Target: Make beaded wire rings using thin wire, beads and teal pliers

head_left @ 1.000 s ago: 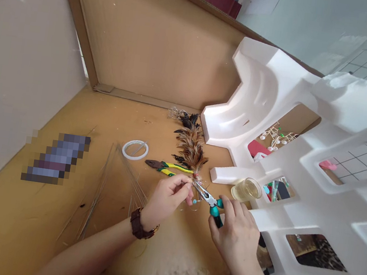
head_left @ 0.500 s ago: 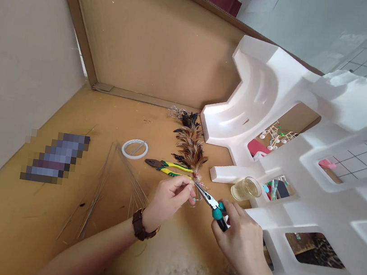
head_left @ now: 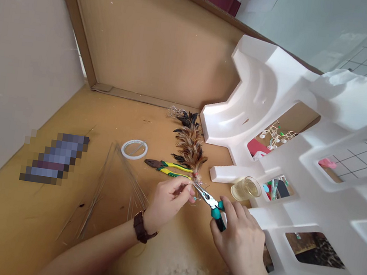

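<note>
Right grip curled around teal-handled pliers, left grip pinching something tiny

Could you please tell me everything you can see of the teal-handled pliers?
The pliers have slim, shiny metal jaws and teal-and-black handles that look like plastic or rubber. The right hand grips the handles. They slant forward and left over the table, tip beside the left hand; what it grips is too small to tell.
</note>
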A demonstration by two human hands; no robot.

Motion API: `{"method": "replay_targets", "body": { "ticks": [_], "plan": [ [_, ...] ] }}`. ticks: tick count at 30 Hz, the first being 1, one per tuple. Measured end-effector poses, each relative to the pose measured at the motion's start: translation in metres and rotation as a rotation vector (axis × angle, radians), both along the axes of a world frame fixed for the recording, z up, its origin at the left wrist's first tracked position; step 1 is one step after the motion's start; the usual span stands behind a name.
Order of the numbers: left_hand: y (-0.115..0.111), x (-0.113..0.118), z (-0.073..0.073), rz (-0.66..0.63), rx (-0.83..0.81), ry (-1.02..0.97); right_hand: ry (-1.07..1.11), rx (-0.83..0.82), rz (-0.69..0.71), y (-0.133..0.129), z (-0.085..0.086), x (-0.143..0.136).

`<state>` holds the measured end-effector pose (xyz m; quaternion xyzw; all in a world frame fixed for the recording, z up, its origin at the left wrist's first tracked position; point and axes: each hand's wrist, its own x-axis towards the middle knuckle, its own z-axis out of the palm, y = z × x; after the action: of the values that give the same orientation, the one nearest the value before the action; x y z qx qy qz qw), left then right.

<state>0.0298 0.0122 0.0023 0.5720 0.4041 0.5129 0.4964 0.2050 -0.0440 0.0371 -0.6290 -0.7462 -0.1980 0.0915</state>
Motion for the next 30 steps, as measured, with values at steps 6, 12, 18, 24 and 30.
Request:
{"method": "replay_targets", "body": {
  "ticks": [6,12,18,24,30],
  "plan": [
    [0.0,0.001,-0.005,0.032,0.041,0.044,-0.036,0.005,-0.001,-0.003,-0.003,-0.003],
    [-0.001,0.001,-0.007,0.053,0.101,0.092,-0.061,-0.011,0.006,-0.003,0.0,-0.002],
    [-0.001,0.0,-0.006,0.063,0.13,0.119,-0.036,-0.017,0.01,-0.002,-0.001,0.001],
    [0.0,0.003,-0.009,0.035,0.087,0.086,0.018,-0.069,-0.012,0.001,-0.005,0.002],
    [0.027,-0.009,-0.014,0.103,-0.015,0.022,0.199,-0.233,-0.022,0.003,-0.001,-0.003]
  ]
}}
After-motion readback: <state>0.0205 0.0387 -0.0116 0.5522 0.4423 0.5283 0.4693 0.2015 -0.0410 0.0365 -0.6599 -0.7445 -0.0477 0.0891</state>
